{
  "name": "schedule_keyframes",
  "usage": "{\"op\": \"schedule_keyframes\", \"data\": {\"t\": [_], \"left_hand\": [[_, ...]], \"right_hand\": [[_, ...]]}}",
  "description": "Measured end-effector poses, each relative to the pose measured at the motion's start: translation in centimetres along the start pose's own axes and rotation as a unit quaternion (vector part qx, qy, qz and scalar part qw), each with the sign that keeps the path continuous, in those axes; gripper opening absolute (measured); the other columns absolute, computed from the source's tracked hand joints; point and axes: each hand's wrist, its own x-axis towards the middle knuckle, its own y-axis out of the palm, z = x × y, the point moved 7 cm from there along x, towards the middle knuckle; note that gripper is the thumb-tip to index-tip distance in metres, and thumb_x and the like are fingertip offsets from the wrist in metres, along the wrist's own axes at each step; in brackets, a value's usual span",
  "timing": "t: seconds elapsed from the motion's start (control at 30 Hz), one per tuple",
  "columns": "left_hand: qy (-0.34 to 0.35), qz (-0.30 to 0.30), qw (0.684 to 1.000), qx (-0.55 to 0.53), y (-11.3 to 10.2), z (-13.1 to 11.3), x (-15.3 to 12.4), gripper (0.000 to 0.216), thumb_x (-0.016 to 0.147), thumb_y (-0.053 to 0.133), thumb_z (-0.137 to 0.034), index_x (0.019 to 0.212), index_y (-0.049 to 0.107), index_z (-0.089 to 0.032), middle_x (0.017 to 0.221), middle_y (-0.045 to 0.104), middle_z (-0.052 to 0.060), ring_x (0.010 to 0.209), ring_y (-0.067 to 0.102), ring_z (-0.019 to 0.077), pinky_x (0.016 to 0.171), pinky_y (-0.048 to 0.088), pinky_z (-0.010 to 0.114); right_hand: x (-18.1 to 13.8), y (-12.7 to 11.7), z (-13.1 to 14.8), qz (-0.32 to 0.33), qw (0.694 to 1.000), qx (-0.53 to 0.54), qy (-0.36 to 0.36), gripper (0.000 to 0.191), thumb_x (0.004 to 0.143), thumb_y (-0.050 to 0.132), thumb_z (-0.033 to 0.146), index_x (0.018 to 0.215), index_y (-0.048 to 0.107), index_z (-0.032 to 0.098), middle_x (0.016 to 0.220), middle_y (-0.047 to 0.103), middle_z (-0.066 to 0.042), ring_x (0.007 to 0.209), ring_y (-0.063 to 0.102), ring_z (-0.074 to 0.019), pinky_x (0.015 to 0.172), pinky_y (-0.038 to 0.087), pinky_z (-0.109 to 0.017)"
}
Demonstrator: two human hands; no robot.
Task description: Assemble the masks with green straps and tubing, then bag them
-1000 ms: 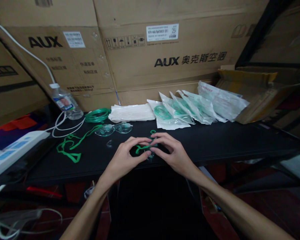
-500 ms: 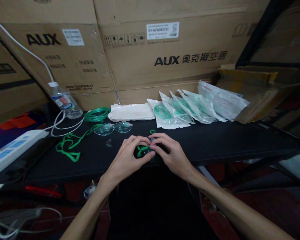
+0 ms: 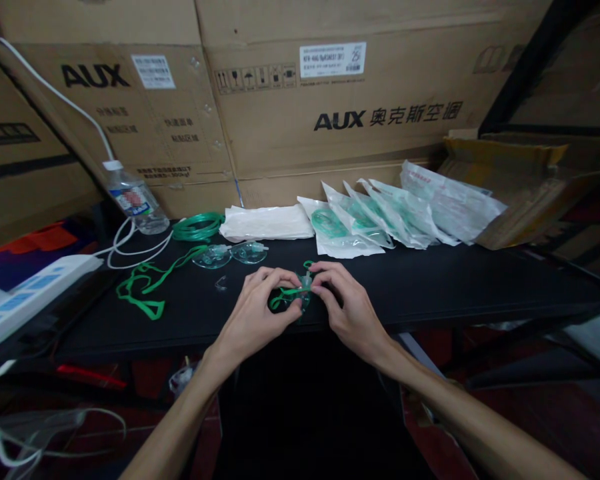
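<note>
Both of my hands meet over the front edge of the black table (image 3: 460, 287). My left hand (image 3: 256, 313) and my right hand (image 3: 345, 307) together pinch a small clear mask piece with a green elastic strap (image 3: 286, 297) looped through it. Fingers hide most of the piece. Just beyond lie two clear masks (image 3: 233, 254) and a loose green strap (image 3: 145, 288) to the left. A tiny clear part (image 3: 221, 285) sits near my left hand.
Sealed bags of green tubing (image 3: 375, 220) and flat white bags (image 3: 265, 223) line the back edge. A green tube coil (image 3: 197, 227), a water bottle (image 3: 133, 200), white cable and a power strip (image 3: 25, 300) are at left. Cardboard boxes (image 3: 340, 100) wall the back.
My hands have shifted slightly up and closer together on the strap and mask piece; the view has drifted a little. Nothing else on the table moved.
</note>
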Motion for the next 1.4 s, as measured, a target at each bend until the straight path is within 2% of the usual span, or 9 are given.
{"op": "schedule_keyframes", "data": {"t": [0.2, 0.5, 0.77, 0.97, 1.07, 1.2, 1.3, 1.4], "left_hand": [[-0.033, -0.004, 0.999, -0.036, -0.3, 1.0, -0.1, 0.017, 0.083, 0.064, -0.020, 0.099, 0.063, -0.024, 0.100, 0.070, 0.001, 0.100, 0.064, 0.0231, 0.096, 0.040, 0.041], [-0.055, -0.037, 0.992, -0.104, -0.8, 1.9, -0.1, 0.015, 0.082, 0.064, -0.020, 0.097, 0.063, -0.022, 0.100, 0.067, 0.001, 0.098, 0.066, 0.0201, 0.091, 0.046, 0.034], [-0.032, -0.013, 0.991, -0.133, -0.3, 1.7, -0.2, 0.020, 0.087, 0.071, -0.023, 0.106, 0.064, -0.024, 0.104, 0.069, 0.000, 0.098, 0.067, 0.0161, 0.091, 0.048, 0.028], [-0.035, -0.019, 0.986, -0.159, -0.2, 2.1, -0.2, 0.021, 0.088, 0.072, -0.024, 0.108, 0.064, -0.024, 0.108, 0.069, 0.000, 0.102, 0.067, 0.0160, 0.093, 0.050, 0.027], [-0.036, -0.029, 0.981, -0.188, -0.3, 2.3, -0.3, 0.022, 0.089, 0.072, -0.026, 0.110, 0.064, -0.024, 0.108, 0.069, 0.000, 0.104, 0.066, 0.0167, 0.093, 0.050, 0.028], [-0.016, -0.013, 0.981, -0.194, -0.1, 1.8, -0.3, 0.021, 0.090, 0.072, -0.026, 0.110, 0.064, -0.025, 0.107, 0.069, 0.000, 0.102, 0.066, 0.0159, 0.093, 0.051, 0.027], [0.016, 0.010, 0.985, -0.170, 0.4, 1.2, -0.4, 0.022, 0.091, 0.072, -0.025, 0.111, 0.064, -0.026, 0.107, 0.070, -0.001, 0.100, 0.067, 0.0157, 0.093, 0.051, 0.028], [0.008, 0.005, 0.985, -0.172, 0.3, 1.3, -0.3, 0.036, 0.090, 0.073, -0.028, 0.122, 0.057, -0.026, 0.110, 0.072, 0.000, 0.103, 0.068, 0.0170, 0.096, 0.050, 0.031]], "right_hand": [[0.0, -0.6, -0.6, -0.034, 0.999, 0.011, 0.025, 0.015, 0.098, 0.048, 0.014, 0.088, 0.055, 0.023, 0.114, 0.064, -0.012, 0.113, 0.061, -0.0229, 0.098, 0.046, -0.039], [-0.3, -1.3, -2.4, -0.088, 0.991, 0.055, 0.081, 0.010, 0.100, 0.047, 0.018, 0.095, 0.053, 0.023, 0.113, 0.065, -0.010, 0.111, 0.062, -0.0231, 0.100, 0.045, -0.042], [-0.4, -0.4, -1.9, -0.041, 0.993, 0.089, 0.068, 0.009, 0.101, 0.050, 0.021, 0.095, 0.056, 0.023, 0.111, 0.067, -0.007, 0.111, 0.063, -0.0218, 0.101, 0.046, -0.039], [-0.4, -0.2, -1.7, -0.027, 0.989, 0.125, 0.078, 0.006, 0.101, 0.053, 0.026, 0.104, 0.057, 0.024, 0.112, 0.067, -0.006, 0.109, 0.065, -0.0197, 0.099, 0.050, -0.035], [-0.3, -0.2, -2.0, -0.036, 0.980, 0.158, 0.116, 0.017, 0.098, 0.060, 0.032, 0.113, 0.057, 0.024, 0.113, 0.066, -0.007, 0.109, 0.066, -0.0201, 0.096, 0.053, -0.034], [-0.3, 0.4, -2.7, -0.009, 0.966, 0.200, 0.166, 0.039, 0.092, 0.068, 0.039, 0.125, 0.057, 0.023, 0.108, 0.066, -0.006, 0.092, 0.069, -0.0183, 0.084, 0.056, -0.033], [-0.1, 0.9, -2.6, 0.026, 0.957, 0.233, 0.169, 0.034, 0.091, 0.069, 0.039, 0.119, 0.063, 0.022, 0.106, 0.070, -0.005, 0.095, 0.069, -0.0191, 0.086, 0.055, -0.033], [0.1, 0.9, -2.5, 0.027, 0.953, 0.250, 0.170, 0.027, 0.090, 0.068, 0.040, 0.111, 0.066, 0.022, 0.105, 0.072, -0.004, 0.098, 0.069, -0.0202, 0.088, 0.054, -0.034]]}}
